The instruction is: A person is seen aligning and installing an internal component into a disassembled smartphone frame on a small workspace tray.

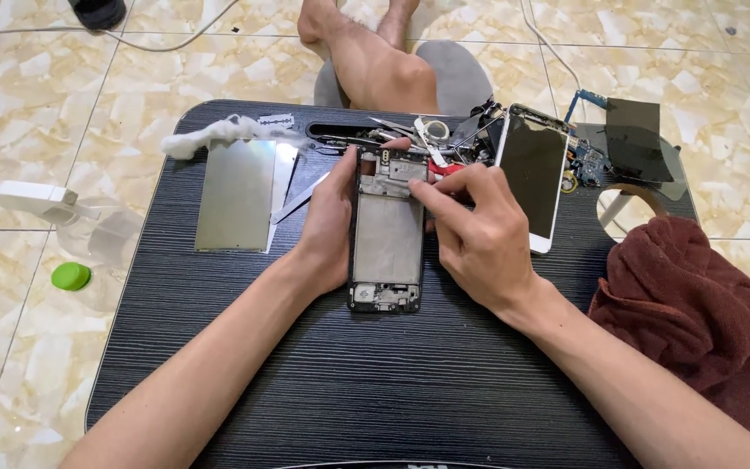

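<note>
Both forearms are bare from the lower edge of the view up to the wrists, with no sleeve, watch, band or ring showing on either. The left hand (330, 221) and the right hand (476, 233) are ungloved, with short, plain fingernails. Beyond the hands, past the far edge of the work surface, a bare lower leg (373, 61) shows with dark hair along the shin, and no sock or shoe on it.
</note>
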